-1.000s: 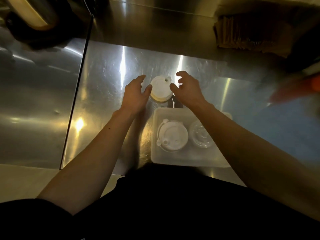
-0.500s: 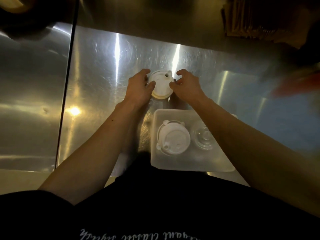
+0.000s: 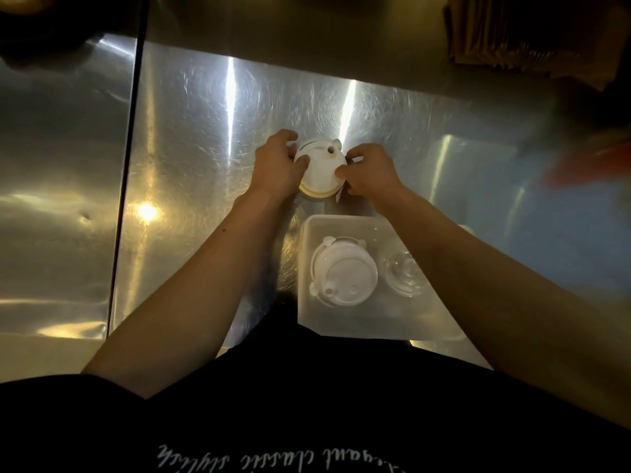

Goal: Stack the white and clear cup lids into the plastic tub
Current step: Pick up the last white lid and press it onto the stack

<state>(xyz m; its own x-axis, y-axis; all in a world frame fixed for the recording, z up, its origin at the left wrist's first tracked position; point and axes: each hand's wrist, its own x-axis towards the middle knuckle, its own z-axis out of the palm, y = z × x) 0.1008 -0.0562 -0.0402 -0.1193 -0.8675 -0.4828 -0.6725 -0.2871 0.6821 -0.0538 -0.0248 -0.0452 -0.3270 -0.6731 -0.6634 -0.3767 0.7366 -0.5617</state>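
Two hands, left hand (image 3: 278, 165) and right hand (image 3: 370, 172), gripped white lid stack (image 3: 321, 170) on steel desk (image 3: 205, 131), plastic tub (image 3: 307, 319) nearer, holding white lids (image 3: 345, 273), clear lids (image 3: 403, 273).

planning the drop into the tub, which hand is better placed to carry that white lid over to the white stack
Left, probably. Both the left hand and right hand grip the white lid, but the white stack sits in the plastic tub's left half, while the right forearm crosses the clear lids.
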